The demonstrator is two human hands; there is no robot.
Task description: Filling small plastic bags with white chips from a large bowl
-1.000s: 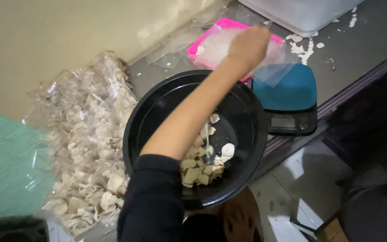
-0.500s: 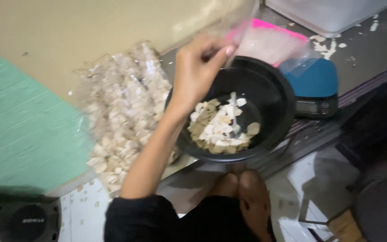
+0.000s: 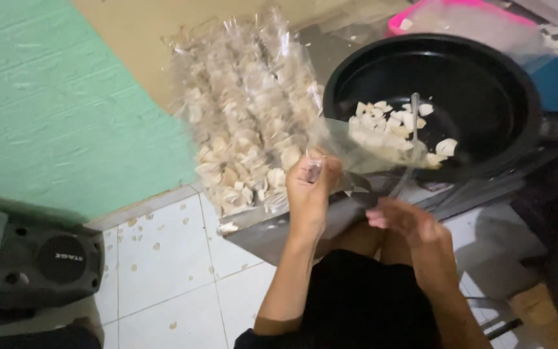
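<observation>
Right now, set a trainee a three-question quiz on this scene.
1. True or false: the black bowl holds pale chips.
2. What do the left hand and right hand hold between them? A) a spoon B) a clear plastic bag C) a knife
3. Fill in: the big clear sack of chips lies against a wall painted beige and ____.

Key
1. True; the chips are heaped on the bowl's floor.
2. B; the left hand pinches one edge, while the right hand's grip is blurred.
3. Green; a black speaker stands on the tiled floor below it.
</observation>
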